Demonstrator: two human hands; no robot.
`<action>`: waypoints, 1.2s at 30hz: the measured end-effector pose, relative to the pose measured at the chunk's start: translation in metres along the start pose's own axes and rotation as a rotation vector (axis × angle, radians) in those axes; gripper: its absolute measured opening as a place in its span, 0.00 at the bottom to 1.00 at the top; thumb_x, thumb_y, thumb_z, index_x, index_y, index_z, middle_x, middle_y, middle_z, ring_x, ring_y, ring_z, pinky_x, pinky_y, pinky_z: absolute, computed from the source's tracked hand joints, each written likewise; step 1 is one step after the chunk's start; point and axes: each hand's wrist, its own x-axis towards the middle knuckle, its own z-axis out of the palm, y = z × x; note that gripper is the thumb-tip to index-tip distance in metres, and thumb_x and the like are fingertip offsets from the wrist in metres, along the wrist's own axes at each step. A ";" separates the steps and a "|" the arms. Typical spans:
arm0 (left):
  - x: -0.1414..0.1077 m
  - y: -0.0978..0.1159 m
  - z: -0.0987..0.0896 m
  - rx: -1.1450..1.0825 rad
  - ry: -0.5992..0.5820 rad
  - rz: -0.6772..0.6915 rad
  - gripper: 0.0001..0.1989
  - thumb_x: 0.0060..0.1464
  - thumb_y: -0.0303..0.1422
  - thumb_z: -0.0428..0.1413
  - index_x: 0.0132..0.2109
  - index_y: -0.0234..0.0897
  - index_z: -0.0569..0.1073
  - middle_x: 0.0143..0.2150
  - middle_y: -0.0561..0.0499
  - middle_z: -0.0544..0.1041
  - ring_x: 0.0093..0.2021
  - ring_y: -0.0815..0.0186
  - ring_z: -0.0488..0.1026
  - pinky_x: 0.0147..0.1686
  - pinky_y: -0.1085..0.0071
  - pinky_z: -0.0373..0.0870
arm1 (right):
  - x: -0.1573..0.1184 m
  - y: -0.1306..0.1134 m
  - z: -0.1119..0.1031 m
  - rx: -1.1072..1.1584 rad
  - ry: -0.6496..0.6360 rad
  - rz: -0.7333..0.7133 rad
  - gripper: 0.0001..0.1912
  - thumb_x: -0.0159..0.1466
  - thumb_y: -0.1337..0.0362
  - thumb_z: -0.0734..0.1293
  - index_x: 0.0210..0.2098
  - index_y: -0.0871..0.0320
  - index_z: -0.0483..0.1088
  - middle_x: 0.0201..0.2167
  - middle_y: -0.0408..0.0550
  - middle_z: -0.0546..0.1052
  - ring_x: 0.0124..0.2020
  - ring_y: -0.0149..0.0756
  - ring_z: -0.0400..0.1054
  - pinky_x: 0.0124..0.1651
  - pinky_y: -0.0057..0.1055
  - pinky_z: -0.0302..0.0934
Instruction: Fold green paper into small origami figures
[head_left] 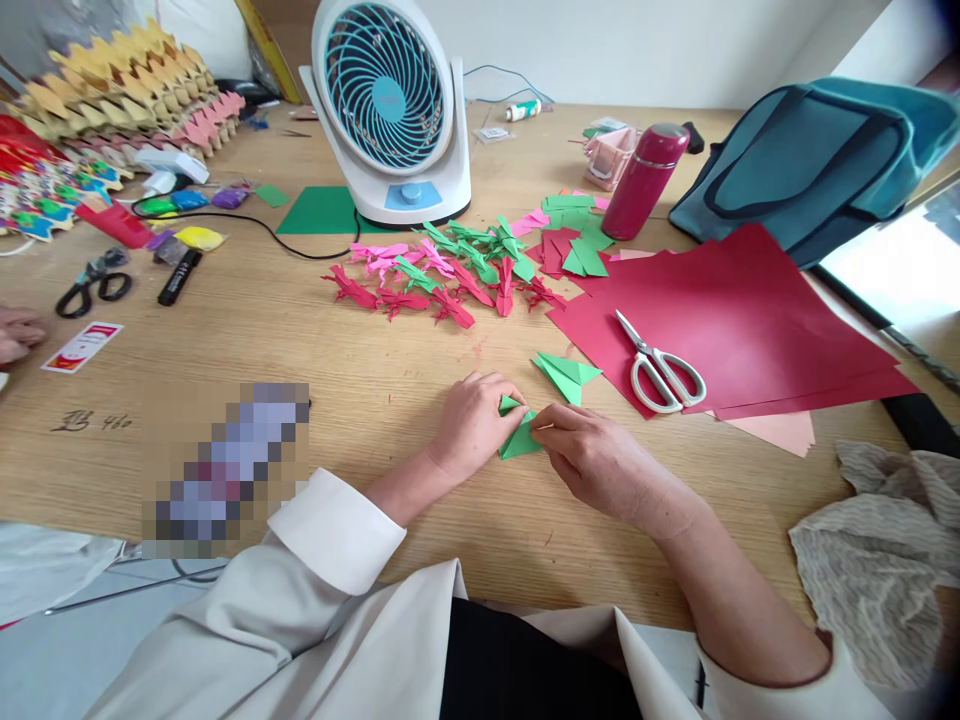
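Note:
Between my two hands is a small piece of green folding paper (519, 440), partly folded, lying low over the wooden table. My left hand (478, 420) grips its left side, thumb and fingers closed on the edge. My right hand (589, 455) pinches the right edge of the same paper; the fingertips partly hide it. Just beyond my hands rests another folded green paper (568, 376), pointed in shape. Farther back lies a pile of finished-looking folded paper figures (450, 270) in green, pink and red.
White-handled scissors (666, 375) lie on red paper sheets (750, 320) at right. Behind stand a fan (390, 110), a red thermos (645, 182) and a teal bag (810, 165). Black scissors (94, 285), a marker (180, 277) and another person's hand (19, 333) are at left.

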 end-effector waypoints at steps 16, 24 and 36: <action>0.002 -0.005 -0.002 -0.062 0.017 -0.006 0.03 0.52 0.29 0.63 0.31 0.39 0.78 0.34 0.53 0.80 0.38 0.65 0.75 0.39 0.71 0.66 | 0.000 0.000 0.002 -0.077 0.021 0.014 0.12 0.65 0.76 0.59 0.37 0.60 0.74 0.51 0.56 0.73 0.46 0.41 0.69 0.48 0.36 0.65; 0.003 -0.008 -0.002 -0.021 0.012 -0.005 0.02 0.53 0.30 0.63 0.32 0.39 0.79 0.34 0.53 0.80 0.35 0.66 0.75 0.35 0.71 0.65 | 0.001 0.000 0.004 -0.125 0.030 -0.033 0.13 0.66 0.76 0.59 0.37 0.61 0.74 0.53 0.56 0.76 0.43 0.42 0.69 0.48 0.41 0.67; 0.006 -0.012 -0.015 0.004 0.060 0.049 0.07 0.51 0.33 0.65 0.28 0.38 0.78 0.30 0.53 0.79 0.34 0.66 0.73 0.36 0.70 0.64 | 0.001 -0.003 0.002 -0.175 0.015 -0.010 0.13 0.66 0.75 0.60 0.40 0.60 0.76 0.52 0.52 0.77 0.41 0.42 0.68 0.44 0.39 0.66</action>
